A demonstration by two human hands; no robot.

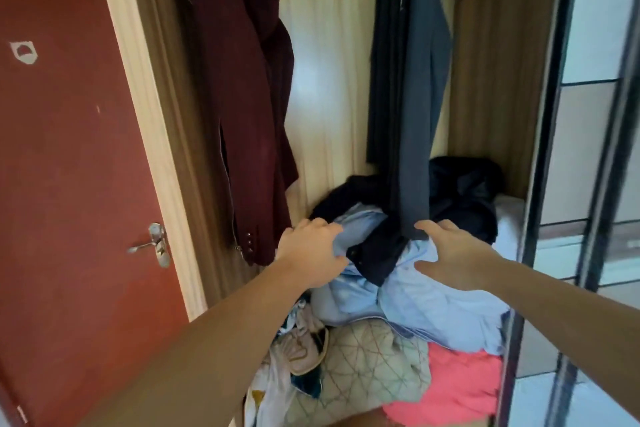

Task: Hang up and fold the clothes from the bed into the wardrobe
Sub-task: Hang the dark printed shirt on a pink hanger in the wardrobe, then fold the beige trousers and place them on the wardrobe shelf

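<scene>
Head view into the open wardrobe [491, 80]. Both hands reach onto a heap of clothes on the wardrobe floor. The left hand [311, 250] rests on the light blue shirt [433, 302] at the top of the heap, its fingers bent over a fold of the cloth; whether this grip is clamped or merely pressing cannot be told. The right hand [457, 253] is spread, fingers apart, touching the same shirt just below the hem of the hanging grey garment [412, 87]. A dark garment [377, 253] lies across the shirt between the hands. A maroon jacket [242, 87] hangs at left, near the red door [69, 149]. The step in hand appears to be settling or pressing the shirt onto the heap. The next move probably calls for flattening it evenly, or freeing it from under the dark garment.
</scene>
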